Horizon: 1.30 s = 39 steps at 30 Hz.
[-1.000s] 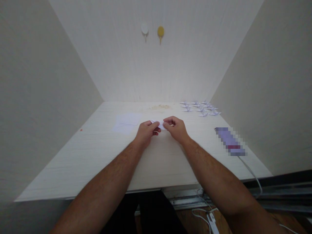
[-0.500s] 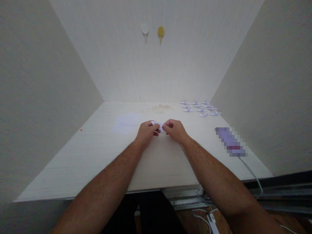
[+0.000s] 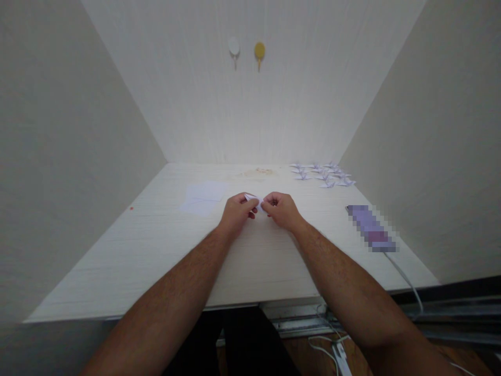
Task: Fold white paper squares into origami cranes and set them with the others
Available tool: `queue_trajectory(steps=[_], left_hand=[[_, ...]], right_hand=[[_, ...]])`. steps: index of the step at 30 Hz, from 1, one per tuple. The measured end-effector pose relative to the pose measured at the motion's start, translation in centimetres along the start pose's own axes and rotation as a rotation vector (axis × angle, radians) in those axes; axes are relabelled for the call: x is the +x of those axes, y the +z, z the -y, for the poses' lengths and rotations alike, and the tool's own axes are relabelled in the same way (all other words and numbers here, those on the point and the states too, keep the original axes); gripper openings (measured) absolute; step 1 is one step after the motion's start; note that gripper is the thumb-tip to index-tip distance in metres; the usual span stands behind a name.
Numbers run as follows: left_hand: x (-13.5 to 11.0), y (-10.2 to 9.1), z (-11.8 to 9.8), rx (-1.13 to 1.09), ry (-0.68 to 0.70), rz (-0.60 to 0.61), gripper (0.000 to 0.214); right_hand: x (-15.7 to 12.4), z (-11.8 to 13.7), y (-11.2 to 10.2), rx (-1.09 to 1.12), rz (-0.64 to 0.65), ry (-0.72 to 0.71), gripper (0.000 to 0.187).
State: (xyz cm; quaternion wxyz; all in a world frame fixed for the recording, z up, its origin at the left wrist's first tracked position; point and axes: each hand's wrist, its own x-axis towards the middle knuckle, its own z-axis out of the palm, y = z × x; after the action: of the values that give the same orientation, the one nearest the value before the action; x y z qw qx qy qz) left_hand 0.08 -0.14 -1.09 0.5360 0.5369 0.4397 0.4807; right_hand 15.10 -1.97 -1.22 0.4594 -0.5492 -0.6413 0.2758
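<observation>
A small piece of folded white paper [image 3: 250,197] is held up between my two hands, over the middle of the table. My left hand [image 3: 238,211] pinches its left part between thumb and fingers, and a pointed end sticks up past the thumb. From the other side, my right hand [image 3: 279,208] grips the right edge with thumb and forefinger. My fingers cover much of the paper, so its full shape is hidden.
White paper sheets [image 3: 203,197] lie left of my hands. Several folded paper cranes [image 3: 326,177] stand at the back right. A blurred-out phone [image 3: 368,225] with a cable [image 3: 405,279] rests on the right of the white table [image 3: 156,261]. Walls enclose three sides.
My hands and the paper stay almost in place; the paper's pointed end shows slightly differently above my left thumb. The whole view has shifted a touch.
</observation>
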Motion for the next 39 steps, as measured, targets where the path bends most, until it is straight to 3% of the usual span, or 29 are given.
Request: queue_trajectory(steps=[9,18,23,28,34,39], left_hand=[[0.02,-0.03,0.24,-0.004,0.087,-0.049,0.015],[0.05,-0.3,-0.14,0.008,0.056,0.066,0.024],[-0.06,-0.37,-0.49,0.098,0.101,0.007,0.023],[-0.16,-0.3,-0.58,-0.011,0.086,0.101,0.024],[0.01,-0.17,-0.56,-0.012,0.093,0.022,0.027],[-0.08,-0.17,-0.54,-0.032,0.093,0.039,0.035]], right_hand=[[0.11,0.57,-0.16,0.076,0.028,-0.001,0.017],[0.12,0.04,-0.31,0.137,-0.002,0.039,0.019],[0.14,0.12,-0.28,0.112,-0.015,0.018,0.019],[0.09,0.23,-0.24,0.147,-0.029,0.054,0.017],[0.03,0.35,-0.14,0.138,-0.01,0.02,0.015],[0.05,0.08,-0.19,0.166,-0.051,-0.037,0.014]])
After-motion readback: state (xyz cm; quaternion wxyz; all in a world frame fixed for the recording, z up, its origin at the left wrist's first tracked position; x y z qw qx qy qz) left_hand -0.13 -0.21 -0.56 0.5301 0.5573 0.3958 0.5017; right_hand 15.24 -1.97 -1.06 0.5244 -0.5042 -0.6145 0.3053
